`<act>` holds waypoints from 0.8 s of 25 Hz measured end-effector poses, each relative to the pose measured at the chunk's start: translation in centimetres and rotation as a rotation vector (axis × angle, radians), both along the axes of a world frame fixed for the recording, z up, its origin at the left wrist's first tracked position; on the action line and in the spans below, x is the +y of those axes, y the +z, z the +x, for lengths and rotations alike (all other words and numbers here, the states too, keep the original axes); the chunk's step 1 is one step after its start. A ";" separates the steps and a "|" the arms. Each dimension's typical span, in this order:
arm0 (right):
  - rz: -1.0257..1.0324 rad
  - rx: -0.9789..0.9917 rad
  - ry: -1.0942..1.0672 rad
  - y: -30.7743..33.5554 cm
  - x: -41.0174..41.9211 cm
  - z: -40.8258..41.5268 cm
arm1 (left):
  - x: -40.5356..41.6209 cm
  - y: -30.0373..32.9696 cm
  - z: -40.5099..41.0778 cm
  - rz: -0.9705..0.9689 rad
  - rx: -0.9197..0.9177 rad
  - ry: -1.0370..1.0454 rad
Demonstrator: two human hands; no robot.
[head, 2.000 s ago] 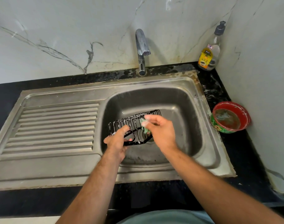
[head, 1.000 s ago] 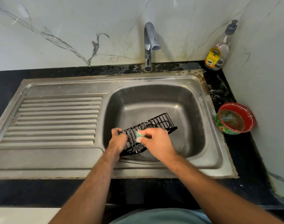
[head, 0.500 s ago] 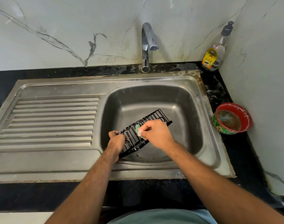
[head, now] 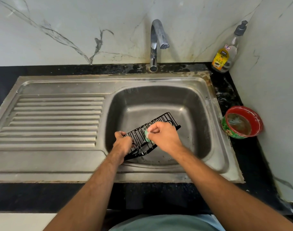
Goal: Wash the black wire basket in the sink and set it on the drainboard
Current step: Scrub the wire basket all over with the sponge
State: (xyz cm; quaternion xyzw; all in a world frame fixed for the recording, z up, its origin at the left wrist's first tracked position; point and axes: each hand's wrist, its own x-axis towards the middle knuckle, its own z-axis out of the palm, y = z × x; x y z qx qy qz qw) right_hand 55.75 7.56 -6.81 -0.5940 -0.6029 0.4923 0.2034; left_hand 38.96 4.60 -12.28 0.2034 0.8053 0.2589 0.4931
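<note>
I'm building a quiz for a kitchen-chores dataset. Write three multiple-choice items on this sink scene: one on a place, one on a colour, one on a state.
1. Where is the black wire basket?
A. on the drainboard
B. over the sink basin
C. on the counter by the wall

2. What colour is the inside wall of the bowl right of the sink?
A. red
B. blue
C. white

3. What is the right hand doing?
A. hanging idle
B. turning the tap
C. gripping a green sponge against the basket

Answers: 1 B, the left hand holds it tilted above the basin; 2 A, the inner wall is red; 3 C, curled fingers press the sponge to the wires.
</note>
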 end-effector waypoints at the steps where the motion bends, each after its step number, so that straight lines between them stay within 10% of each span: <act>1: 0.000 -0.059 0.044 0.0 -0.6 0.6 | 0.1 -0.1 -0.1 0.001 -0.008 0.007; 20: 0.167 -0.120 0.095 0.8 -0.5 -2.5 | 0.2 -0.8 -0.5 -0.020 -0.076 0.017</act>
